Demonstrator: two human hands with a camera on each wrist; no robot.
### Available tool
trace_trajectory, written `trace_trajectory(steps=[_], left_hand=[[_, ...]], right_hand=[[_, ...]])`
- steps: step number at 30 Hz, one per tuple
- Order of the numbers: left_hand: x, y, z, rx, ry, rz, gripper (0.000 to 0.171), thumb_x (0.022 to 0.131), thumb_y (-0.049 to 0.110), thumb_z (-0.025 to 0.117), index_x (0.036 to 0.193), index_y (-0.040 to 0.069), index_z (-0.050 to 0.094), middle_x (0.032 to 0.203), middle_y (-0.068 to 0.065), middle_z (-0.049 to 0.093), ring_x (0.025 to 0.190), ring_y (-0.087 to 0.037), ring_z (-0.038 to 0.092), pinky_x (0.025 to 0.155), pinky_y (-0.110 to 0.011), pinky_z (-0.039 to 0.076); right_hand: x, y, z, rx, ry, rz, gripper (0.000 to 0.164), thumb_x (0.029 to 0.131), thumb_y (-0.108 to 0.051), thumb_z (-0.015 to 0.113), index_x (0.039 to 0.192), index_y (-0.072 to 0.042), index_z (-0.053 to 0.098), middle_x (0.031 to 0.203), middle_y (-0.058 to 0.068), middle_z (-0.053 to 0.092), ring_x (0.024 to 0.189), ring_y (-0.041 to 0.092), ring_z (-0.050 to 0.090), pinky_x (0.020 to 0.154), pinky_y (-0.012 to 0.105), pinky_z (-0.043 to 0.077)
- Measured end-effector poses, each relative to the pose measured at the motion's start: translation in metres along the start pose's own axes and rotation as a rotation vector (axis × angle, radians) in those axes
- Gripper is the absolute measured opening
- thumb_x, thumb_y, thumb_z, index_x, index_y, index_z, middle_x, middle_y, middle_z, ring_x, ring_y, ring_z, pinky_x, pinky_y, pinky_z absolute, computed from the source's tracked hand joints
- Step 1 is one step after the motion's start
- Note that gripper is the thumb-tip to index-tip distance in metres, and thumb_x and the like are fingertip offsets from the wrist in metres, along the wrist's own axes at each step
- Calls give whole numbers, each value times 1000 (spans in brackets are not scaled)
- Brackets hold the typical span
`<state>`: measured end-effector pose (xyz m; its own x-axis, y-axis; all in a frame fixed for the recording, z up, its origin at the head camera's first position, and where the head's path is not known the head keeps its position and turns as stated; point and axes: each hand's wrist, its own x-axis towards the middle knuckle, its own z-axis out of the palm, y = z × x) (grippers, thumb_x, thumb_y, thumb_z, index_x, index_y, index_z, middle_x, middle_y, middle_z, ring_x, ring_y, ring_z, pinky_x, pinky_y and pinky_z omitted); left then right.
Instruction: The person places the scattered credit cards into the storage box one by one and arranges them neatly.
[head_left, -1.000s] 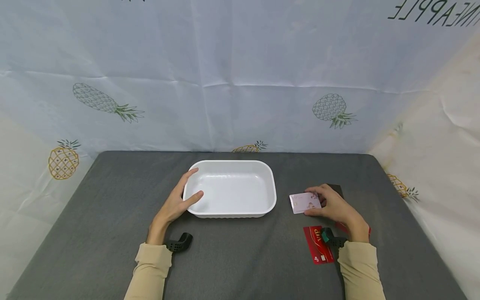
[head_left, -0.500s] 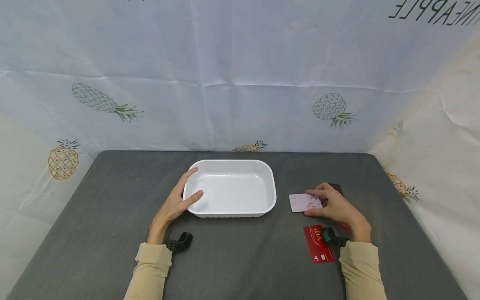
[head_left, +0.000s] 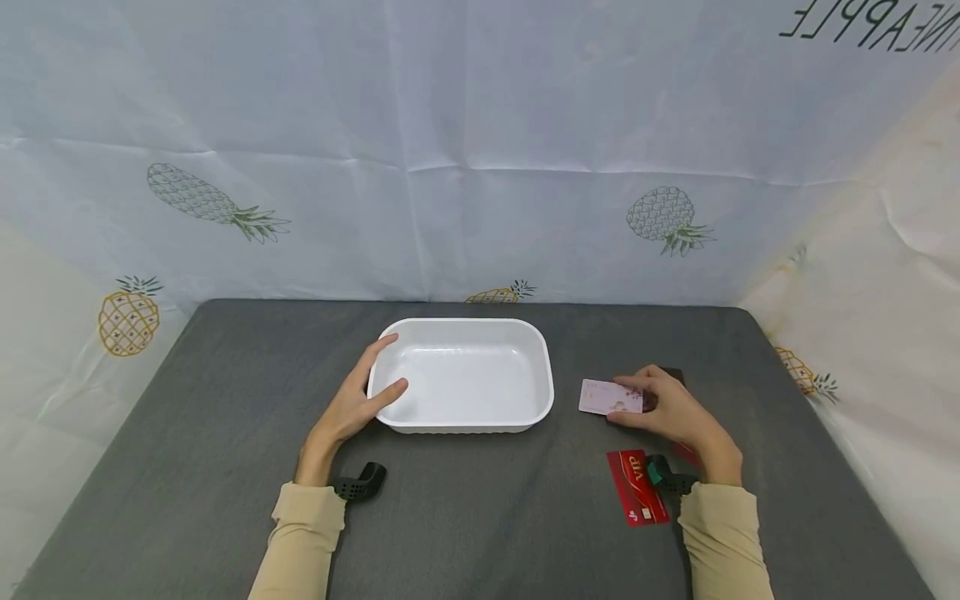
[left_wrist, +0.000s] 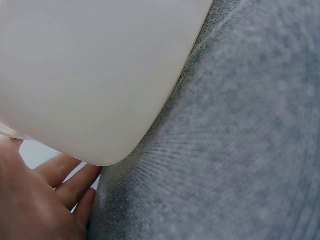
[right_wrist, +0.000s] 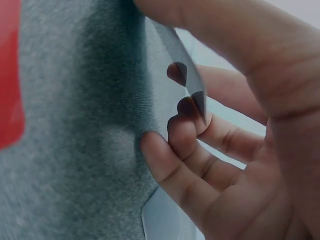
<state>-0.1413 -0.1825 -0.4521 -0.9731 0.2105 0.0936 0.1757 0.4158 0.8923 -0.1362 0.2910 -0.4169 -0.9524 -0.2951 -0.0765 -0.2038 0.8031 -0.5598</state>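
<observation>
My left hand (head_left: 351, 407) holds the left end of a white rectangular tray (head_left: 461, 429), with the thumb over its rim. In the left wrist view, the tray's smooth outer wall (left_wrist: 90, 75) hides part of the hand's fingers. To the tray's right, my right hand (head_left: 671, 410) pinches a pale pink card (head_left: 598, 397) between thumb and fingers; flowers are printed on it. The right wrist view shows the card (right_wrist: 181, 47) nearly edge-on, tilted over the grey cloth, with fingertips mirrored in its glossy underside. The other fingers curl loosely below it.
A red VIP card (head_left: 636, 492) lies on the grey table (head_left: 480, 517), left of my right wrist. A second red piece (head_left: 684, 452) shows partly beneath that wrist. A dark card-like piece (head_left: 673, 374) lies behind the right hand. Pineapple-print cloth (head_left: 450, 233) hangs at the back.
The pink card has shifted slightly away from me and changed its tilt in my right hand. My left hand and the tray stay as they were.
</observation>
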Motion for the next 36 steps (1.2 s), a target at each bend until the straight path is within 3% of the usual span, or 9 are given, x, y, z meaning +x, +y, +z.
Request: trace_trajectory(steps=[6,22,36], left_hand=[[0,0,0,4,1,6,75,94,35,67,160,23,32,169,-12,24,155,-39,24,119,-70,20],[1,-2,1,20,3,3,74,95,34,66,159,23,32,169,-14,25,154,-40,27,119,-70,21],[-1,-1,1,18,4,-4,75,94,34,67,159,23,33,170,-13,24,156,-41,23,119,-71,18]], right_hand=[[0,1,2,-21,19,-10,60,82,-35,86,129,-3,69,103,6,57,86,15,51,72,21,46],[1,-13,-8,2,225,-141,47,80,-22,88,120,-3,75,99,3,58,79,11,50,67,22,45],[24,-54,-17,-14,167,-224,51,81,-25,87,126,-5,73,102,3,58,87,14,51,75,29,50]])
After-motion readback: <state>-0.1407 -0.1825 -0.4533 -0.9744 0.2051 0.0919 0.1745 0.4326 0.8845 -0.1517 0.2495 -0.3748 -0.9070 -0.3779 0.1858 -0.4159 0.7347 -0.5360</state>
